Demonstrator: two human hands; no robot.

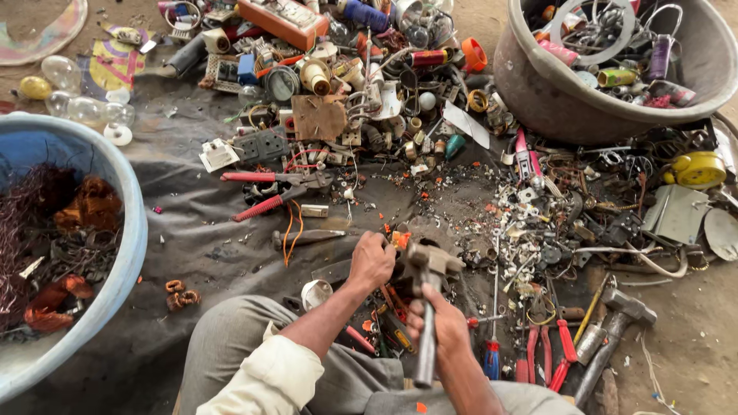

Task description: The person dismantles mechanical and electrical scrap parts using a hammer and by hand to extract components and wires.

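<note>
A grey hammer (427, 307) is grasped by the clenched right hand (437, 323), its head just beside the left hand (372, 260), which is closed on a small orange part (400, 240) over the dark cloth (192, 230) on the floor.

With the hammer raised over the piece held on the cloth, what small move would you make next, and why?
Probably a short, controlled downward tap. The right hand grips the hammer by its handle, head poised just beside the left hand, which pins a small orange part to the grey cloth. The left hand's fingers lie very near the hammer head, so a light, well-aimed blow seems safest.
</note>
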